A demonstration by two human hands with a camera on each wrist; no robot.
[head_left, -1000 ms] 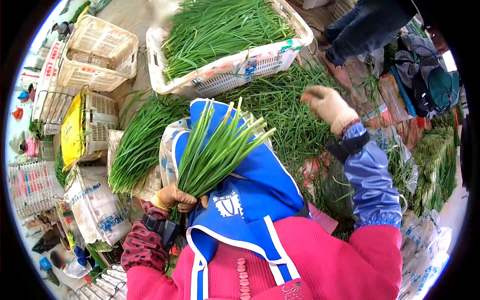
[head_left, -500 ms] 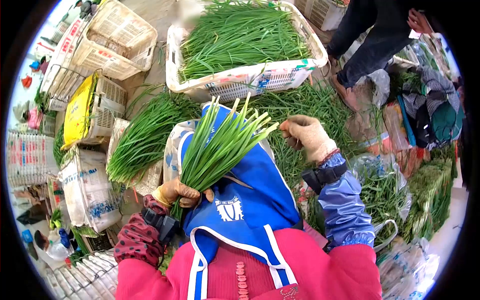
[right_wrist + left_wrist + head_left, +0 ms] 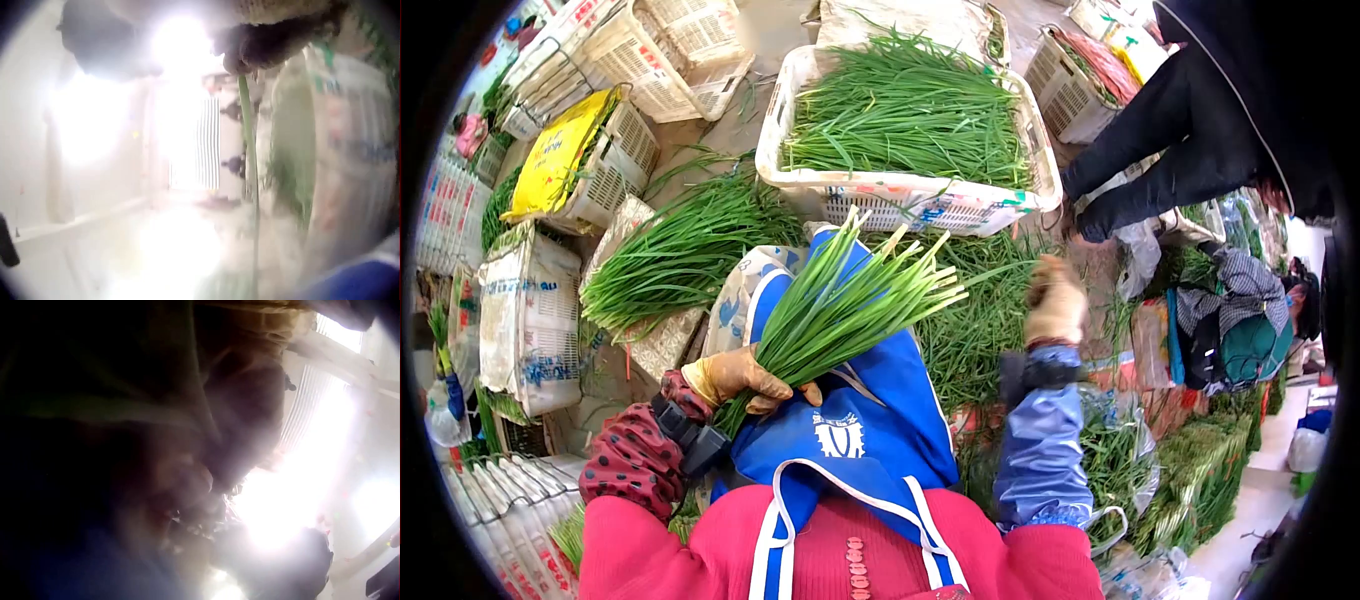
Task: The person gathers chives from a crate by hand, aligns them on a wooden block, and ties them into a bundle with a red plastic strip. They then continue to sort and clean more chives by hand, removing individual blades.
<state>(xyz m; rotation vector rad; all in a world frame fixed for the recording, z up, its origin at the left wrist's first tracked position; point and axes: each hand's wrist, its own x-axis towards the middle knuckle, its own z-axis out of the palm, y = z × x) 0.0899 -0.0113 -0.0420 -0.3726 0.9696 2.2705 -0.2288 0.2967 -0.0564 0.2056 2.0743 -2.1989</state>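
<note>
In the head view the gloved left hand grips the lower part of a bunch of green stalks, its pale ends fanned up and right over a blue apron. Right of those ends, the gloved right hand pinches one thin green leaf stretching leftward toward the bunch. The right wrist view shows the fingertips of the right hand closed on that long strand, which hangs down. Dark and blurred, the left wrist view shows part of the left glove.
A white crate full of greens stands ahead. A pile of long greens lies to the left, with loose leaves on the ground at right. Another person's dark-trousered legs are at upper right; more crates stand left.
The right hand came in from the right to the bunch's pale ends, then drew away right with a thin leaf. The left hand keeps its grip; the head view has shifted.
</note>
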